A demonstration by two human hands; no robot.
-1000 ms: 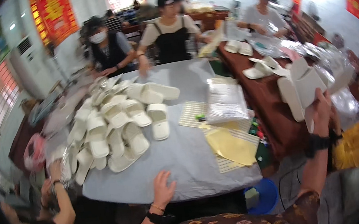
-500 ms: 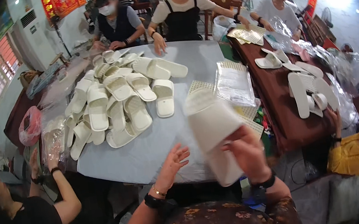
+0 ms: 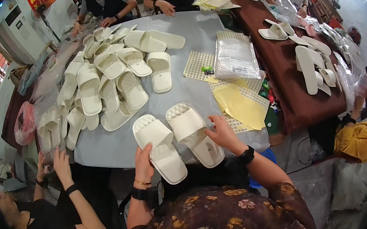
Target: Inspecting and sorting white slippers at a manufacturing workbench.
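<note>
Two white slippers lie side by side, soles down, at the near table edge. My left hand (image 3: 144, 166) holds the left slipper (image 3: 162, 154) by its outer side, the thumb up along the footbed. At the outer edge of the right slipper (image 3: 198, 136) is my right hand (image 3: 223, 132), its thumb and fingers closed on the rim beside the strap. Both heels reach over the table's edge. Beyond them a heap of similar white slippers (image 3: 107, 74) covers the left half of the grey table (image 3: 189, 31).
Yellow sticker sheets (image 3: 232, 104) and a clear plastic packet (image 3: 234, 59) lie at the right. A brown table (image 3: 275, 80) holds more slippers and plastic bags. Co-workers sit around; one person's hands (image 3: 62, 168) are near bagged slippers (image 3: 49, 130) at the left.
The white footwear held up in my right hand is down at the table edge as two slippers side by side. My left hand, open before, now grips the left one. The view has tilted down.
</note>
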